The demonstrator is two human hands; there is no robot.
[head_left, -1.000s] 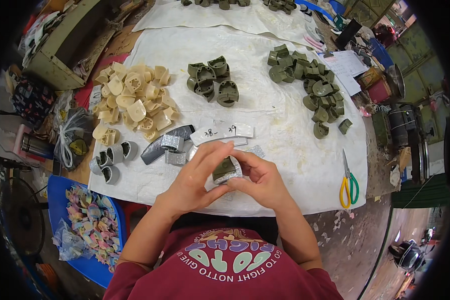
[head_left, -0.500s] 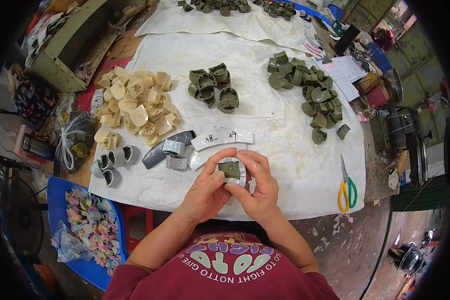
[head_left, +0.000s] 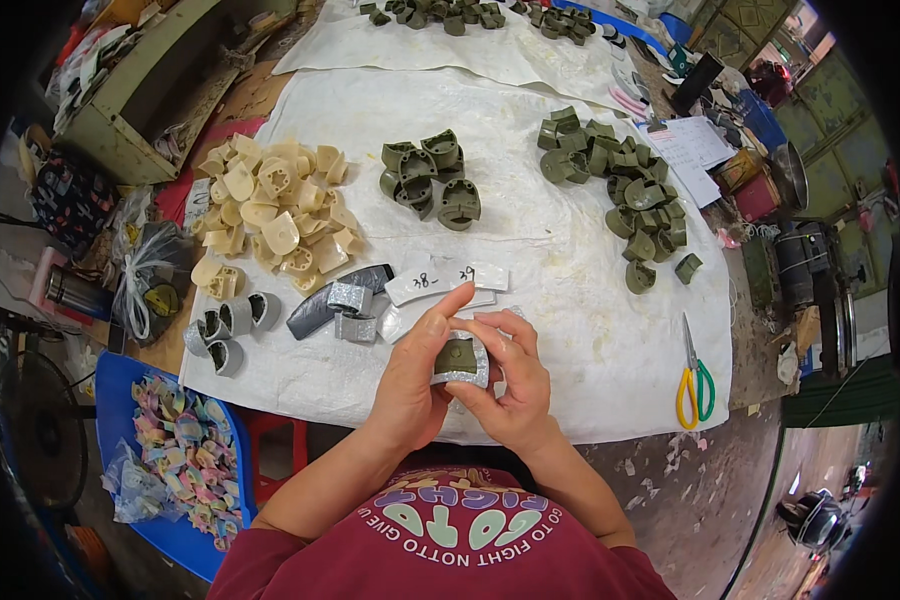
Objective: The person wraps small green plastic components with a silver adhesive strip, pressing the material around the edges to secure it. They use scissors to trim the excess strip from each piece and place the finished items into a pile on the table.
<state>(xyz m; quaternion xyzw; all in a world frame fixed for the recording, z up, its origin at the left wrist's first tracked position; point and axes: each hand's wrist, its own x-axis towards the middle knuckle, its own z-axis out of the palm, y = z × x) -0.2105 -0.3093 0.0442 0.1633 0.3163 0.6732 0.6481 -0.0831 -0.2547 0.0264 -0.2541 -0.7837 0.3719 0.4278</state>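
Note:
A shoe heel block (head_left: 457, 356), olive green with a silver glitter cover around its side, is held upright before my chest. My right hand (head_left: 515, 385) grips it, thumb at the lower edge and fingers around the right and far side. My left hand (head_left: 410, 375) lies along its left side, thumb and forefinger stretched out past the top; its other fingers are partly hidden. Just beyond my hands are pale strips (head_left: 432, 284) with handwriting, a dark grey curved strip (head_left: 315, 312) and silver-covered heels (head_left: 350, 299). More covered heels (head_left: 234, 316) stand farther left.
Cream heel blocks (head_left: 270, 200) are heaped at left. Green ones form a middle cluster (head_left: 416, 163) and a right-hand pile (head_left: 635, 195) on the white sheet (head_left: 560, 270). Scissors (head_left: 692, 372) lie at the right edge. A blue tub (head_left: 105, 400) of colourful scraps sits lower left.
My left thumb has moved off the heel's front face up to its top left. The left fingers have straightened upward, while my right hand keeps its grip.

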